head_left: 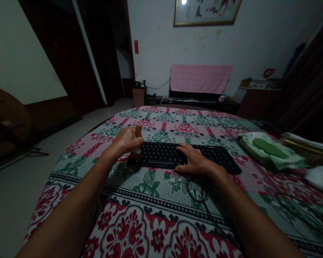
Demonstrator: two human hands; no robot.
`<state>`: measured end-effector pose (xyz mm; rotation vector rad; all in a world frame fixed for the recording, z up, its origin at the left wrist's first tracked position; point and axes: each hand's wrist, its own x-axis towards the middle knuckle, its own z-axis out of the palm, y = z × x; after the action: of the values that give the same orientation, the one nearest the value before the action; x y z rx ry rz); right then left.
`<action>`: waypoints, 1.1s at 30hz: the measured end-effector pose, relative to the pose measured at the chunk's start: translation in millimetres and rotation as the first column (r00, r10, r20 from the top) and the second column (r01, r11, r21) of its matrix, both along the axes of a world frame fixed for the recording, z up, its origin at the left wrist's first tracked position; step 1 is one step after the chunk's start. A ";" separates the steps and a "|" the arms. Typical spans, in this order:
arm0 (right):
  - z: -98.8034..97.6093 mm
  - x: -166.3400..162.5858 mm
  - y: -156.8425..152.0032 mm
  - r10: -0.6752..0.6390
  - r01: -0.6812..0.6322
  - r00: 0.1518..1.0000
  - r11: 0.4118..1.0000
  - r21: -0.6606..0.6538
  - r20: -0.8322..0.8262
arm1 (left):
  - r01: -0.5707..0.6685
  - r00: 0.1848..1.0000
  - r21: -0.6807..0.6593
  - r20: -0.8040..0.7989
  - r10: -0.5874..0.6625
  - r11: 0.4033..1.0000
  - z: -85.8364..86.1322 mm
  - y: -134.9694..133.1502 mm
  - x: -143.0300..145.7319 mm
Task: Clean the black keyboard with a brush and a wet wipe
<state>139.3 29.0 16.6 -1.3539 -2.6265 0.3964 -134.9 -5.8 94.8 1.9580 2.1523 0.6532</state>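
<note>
A black keyboard [161,154] lies flat on a bed covered by a red, green and white floral bedspread [156,200]. My left hand [127,140] is closed around a small brush-like object with a light handle [137,132], its lower end pressed on the keyboard's left edge. My right hand [195,161] lies flat on the middle of the keyboard, fingers spread over the keys. A dark cable [204,200] runs from the keyboard toward me across the bedspread.
A folded green and white cloth [271,152] lies on the bed at the right, with more fabric beyond it. A pink cloth [200,78] covers something on a low dark cabinet against the far wall. Tiled floor is at the left.
</note>
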 end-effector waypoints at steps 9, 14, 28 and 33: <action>-1.4 0.1 1.0 0.013 -0.013 1.000 1.000 0.018 -0.026 | 0.076 0.996 0.032 0.036 -0.077 0.997 -10.2 0.3 10.8; -2.1 0.1 2.4 0.014 -0.014 1.000 1.000 0.027 -0.008 | 0.033 0.999 0.058 -0.025 -0.032 0.998 -5.0 0.7 1.2; -0.7 -1.2 1.9 -0.003 0.002 1.000 1.000 0.019 0.030 | 0.162 0.961 0.014 0.226 -0.161 0.987 -13.8 4.8 0.3; 0.6 -2.6 0.4 -0.025 0.025 0.999 1.000 0.014 0.040 | 0.173 0.930 0.024 0.326 -0.172 0.985 -17.7 8.4 -5.3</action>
<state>136.7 29.4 17.2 -1.4033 -2.6366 0.3517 -140.2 2.6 77.2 1.8539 1.7623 0.8691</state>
